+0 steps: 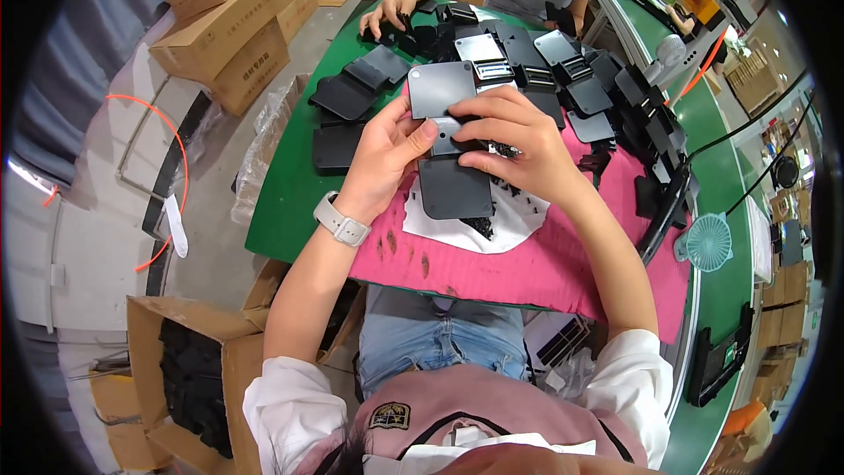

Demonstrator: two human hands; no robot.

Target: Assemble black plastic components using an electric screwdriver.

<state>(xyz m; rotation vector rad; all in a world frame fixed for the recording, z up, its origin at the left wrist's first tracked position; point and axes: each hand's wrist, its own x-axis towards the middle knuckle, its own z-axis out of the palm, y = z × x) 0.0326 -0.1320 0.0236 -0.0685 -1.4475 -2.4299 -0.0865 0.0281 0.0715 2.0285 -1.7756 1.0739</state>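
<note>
Both hands are meeting over the middle of the bench [290, 202], sharing one hinged dark grey plastic bracket [444, 136]. The left hand [387, 154] is closing its grip on the bracket's left edge, thumb lying across the front face near the hinge. The right hand [510, 141] is curling its grip around the right side, fingers pinching the hinge part from above and below. The bracket's upper plate is standing just above the two grips and its lower plate is hanging just below them, over a white sheet [475, 229] that is lying on a pink mat [545, 273]. Small black pieces [482, 227] are lying on the sheet beneath the grips. Beyond the grips, a heap of similar brackets [563, 79] is spreading across the green bench. At the far side another person's hand [387, 13] is resting on that heap.
</note>
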